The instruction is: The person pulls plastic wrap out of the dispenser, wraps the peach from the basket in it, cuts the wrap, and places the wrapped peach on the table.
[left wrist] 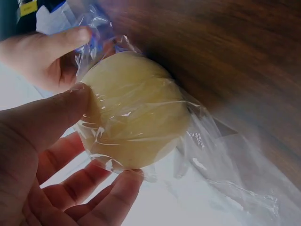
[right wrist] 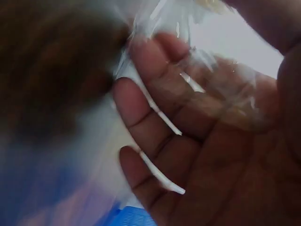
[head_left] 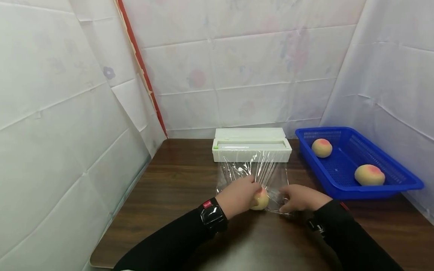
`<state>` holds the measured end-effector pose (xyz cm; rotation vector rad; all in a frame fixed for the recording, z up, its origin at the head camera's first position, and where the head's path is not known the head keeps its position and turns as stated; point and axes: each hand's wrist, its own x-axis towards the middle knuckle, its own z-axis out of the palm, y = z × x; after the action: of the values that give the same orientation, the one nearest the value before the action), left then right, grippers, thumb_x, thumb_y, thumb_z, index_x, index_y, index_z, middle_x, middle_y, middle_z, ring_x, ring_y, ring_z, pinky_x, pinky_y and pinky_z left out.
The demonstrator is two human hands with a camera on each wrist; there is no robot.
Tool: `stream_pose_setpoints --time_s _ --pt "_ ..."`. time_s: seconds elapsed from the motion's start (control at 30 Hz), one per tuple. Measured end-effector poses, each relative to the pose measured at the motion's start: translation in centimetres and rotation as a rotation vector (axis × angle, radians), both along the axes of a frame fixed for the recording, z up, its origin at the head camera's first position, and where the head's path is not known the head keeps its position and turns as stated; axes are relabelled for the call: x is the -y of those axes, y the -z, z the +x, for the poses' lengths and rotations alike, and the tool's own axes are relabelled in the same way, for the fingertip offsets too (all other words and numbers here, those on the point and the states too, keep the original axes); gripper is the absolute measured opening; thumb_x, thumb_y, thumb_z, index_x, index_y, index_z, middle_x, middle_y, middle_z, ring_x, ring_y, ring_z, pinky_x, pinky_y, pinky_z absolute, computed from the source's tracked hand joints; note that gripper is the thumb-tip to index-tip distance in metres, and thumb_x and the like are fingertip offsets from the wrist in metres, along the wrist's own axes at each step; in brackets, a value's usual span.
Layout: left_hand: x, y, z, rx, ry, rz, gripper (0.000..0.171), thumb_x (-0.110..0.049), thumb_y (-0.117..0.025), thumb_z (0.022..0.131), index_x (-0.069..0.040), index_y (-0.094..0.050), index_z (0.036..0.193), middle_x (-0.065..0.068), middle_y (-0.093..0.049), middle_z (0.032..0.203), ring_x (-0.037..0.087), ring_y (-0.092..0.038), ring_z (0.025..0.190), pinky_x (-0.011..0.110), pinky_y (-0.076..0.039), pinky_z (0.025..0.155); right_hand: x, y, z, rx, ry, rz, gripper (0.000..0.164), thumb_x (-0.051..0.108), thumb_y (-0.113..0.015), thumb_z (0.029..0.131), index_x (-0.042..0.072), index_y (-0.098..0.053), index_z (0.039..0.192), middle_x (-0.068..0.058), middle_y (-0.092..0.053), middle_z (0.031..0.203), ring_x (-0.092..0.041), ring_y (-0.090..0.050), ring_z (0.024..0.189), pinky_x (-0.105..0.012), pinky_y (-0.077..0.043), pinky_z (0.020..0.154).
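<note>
My left hand (head_left: 238, 195) grips a pale yellow peach (head_left: 261, 199) with a pink top, thumb on one side and fingers curled under the other. Clear plastic wrap (head_left: 268, 169) lies over the peach, creased tight across its pale face (left wrist: 136, 113) in the left wrist view. The wrap runs back to a white wrap dispenser (head_left: 252, 155) with its lid up. To the right of the peach, my right hand (head_left: 301, 197) is at the wrap's near corner. In the right wrist view its loosely bent fingers (right wrist: 155, 127) have film lying across them, thumb spread apart.
A blue plastic basket (head_left: 315, 169) stands at the right, holding a peach (head_left: 322, 148) at the back and another peach (head_left: 369, 175) nearer the front. Everything rests on a dark brown wooden table (head_left: 162, 188). White patterned sheets (head_left: 244, 67) hang behind and at both sides.
</note>
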<state>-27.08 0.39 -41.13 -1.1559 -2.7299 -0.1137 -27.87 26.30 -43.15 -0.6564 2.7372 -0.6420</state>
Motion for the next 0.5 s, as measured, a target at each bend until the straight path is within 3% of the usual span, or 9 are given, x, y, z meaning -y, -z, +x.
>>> stream_pose_setpoints --time_s 0.07,0.13,0.43,0.5 --pt "0.1 -0.2 0.1 0.012 -0.004 -0.005 0.032 -0.038 -0.088 0.088 -0.021 -0.079 0.113 -0.006 -0.061 0.098 0.007 -0.057 0.081 0.020 -0.048 0.068 -0.5 0.1 0.2 -0.013 -0.031 -0.013 0.018 0.022 -0.086 0.085 0.017 -0.069 0.089 0.008 -0.062 0.080 -0.008 -0.056 0.072 -0.029 -0.047 0.067" --pt "0.1 -0.3 0.0 0.016 -0.004 -0.012 0.029 -0.037 -0.087 0.088 -0.020 -0.079 0.111 -0.006 -0.060 0.097 0.007 -0.056 0.081 0.021 -0.048 0.068 -1.1 0.0 0.3 -0.019 -0.051 -0.064 0.019 0.019 -0.082 0.088 0.019 -0.065 0.081 0.010 -0.058 0.075 -0.006 -0.052 0.067 -0.026 -0.044 0.063" --pt "-0.2 -0.3 -0.1 0.006 -0.004 -0.022 0.028 -0.039 -0.088 0.087 -0.020 -0.080 0.108 -0.006 -0.061 0.096 0.006 -0.054 0.079 0.020 -0.049 0.068 -3.8 -0.9 0.3 0.092 0.087 -0.160 0.017 0.022 -0.079 0.095 0.012 -0.066 0.096 0.002 -0.063 0.081 -0.016 -0.058 0.074 -0.031 -0.048 0.065" --pt "-0.2 -0.2 -0.2 -0.001 -0.004 -0.024 0.026 -0.039 -0.088 0.087 -0.021 -0.081 0.105 -0.007 -0.059 0.093 0.005 -0.052 0.077 0.019 -0.047 0.066 -4.1 -0.9 0.3 0.072 0.109 -0.147 0.019 0.023 -0.080 0.095 0.011 -0.067 0.101 0.001 -0.063 0.082 -0.017 -0.057 0.075 -0.032 -0.047 0.066"
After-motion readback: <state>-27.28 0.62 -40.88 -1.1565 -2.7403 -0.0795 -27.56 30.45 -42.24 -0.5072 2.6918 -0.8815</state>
